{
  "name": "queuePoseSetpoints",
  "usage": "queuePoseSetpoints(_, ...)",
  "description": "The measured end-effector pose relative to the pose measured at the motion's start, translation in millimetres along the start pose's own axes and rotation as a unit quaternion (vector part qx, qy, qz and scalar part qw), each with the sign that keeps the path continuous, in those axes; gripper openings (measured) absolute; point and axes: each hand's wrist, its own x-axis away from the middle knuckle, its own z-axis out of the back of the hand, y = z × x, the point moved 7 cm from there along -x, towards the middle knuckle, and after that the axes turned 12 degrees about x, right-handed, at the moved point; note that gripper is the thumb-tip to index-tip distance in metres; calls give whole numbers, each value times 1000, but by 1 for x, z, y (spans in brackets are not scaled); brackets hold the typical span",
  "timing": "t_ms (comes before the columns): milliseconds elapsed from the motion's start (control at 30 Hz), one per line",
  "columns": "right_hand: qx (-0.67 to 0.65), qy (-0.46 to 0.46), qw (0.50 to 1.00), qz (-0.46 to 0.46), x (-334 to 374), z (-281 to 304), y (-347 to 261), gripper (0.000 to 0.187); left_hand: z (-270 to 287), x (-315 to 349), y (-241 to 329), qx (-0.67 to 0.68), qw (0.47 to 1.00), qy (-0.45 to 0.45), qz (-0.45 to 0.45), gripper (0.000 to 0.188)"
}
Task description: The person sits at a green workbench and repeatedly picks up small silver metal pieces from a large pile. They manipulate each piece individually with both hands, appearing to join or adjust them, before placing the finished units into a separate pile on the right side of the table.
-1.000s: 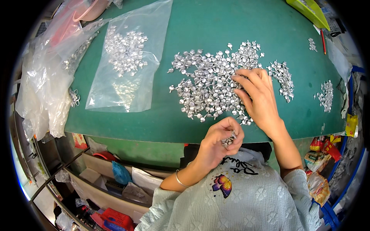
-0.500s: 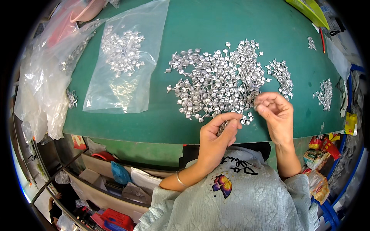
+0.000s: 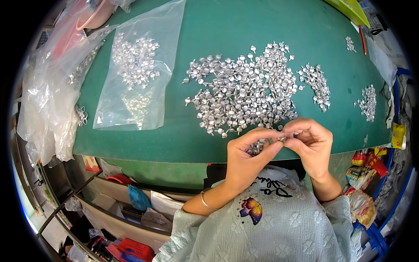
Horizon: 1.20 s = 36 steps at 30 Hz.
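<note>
A big heap of small silvery metal studs (image 3: 244,94), each with a round head and a short stem, is spread over the green table (image 3: 144,146). Just in front of the heap, my left hand (image 3: 244,161) is closed around several studs (image 3: 256,147) that show inside its curled fingers. My right hand (image 3: 315,150) meets it, thumb and forefinger pinched. Between the fingertips of both hands sits one small metal stud (image 3: 282,139), partly covered by the fingers.
Smaller groups of studs (image 3: 317,87) lie to the right, others (image 3: 369,103) near the right edge. On the left, a clear plastic bag (image 3: 150,107) holds more studs, beside crumpled plastic (image 3: 48,105). A green tray (image 3: 349,11) and a red pencil (image 3: 363,41) are at far right.
My right hand has moved left and nearer to me, away from the heap's edge, bringing its fingertips against those of my left hand. The left hand has barely moved.
</note>
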Motion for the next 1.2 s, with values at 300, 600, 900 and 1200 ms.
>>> queuePoseSetpoints(300,46,16,998,27,2,2,-8,15,1,3,-9,56,997,23,53,16)
queuePoseSetpoints(600,70,13,997,20,5,5,-15,17,-3,3,-8,65,997,25,45,16)
queuePoseSetpoints(900,62,21,997,30,9,7,-19,16,-8,7,-5,76,993,30,87,16)
queuePoseSetpoints(1200,153,85,984,40,13,28,-13,13,-8,7,-8,47,991,58,115,16)
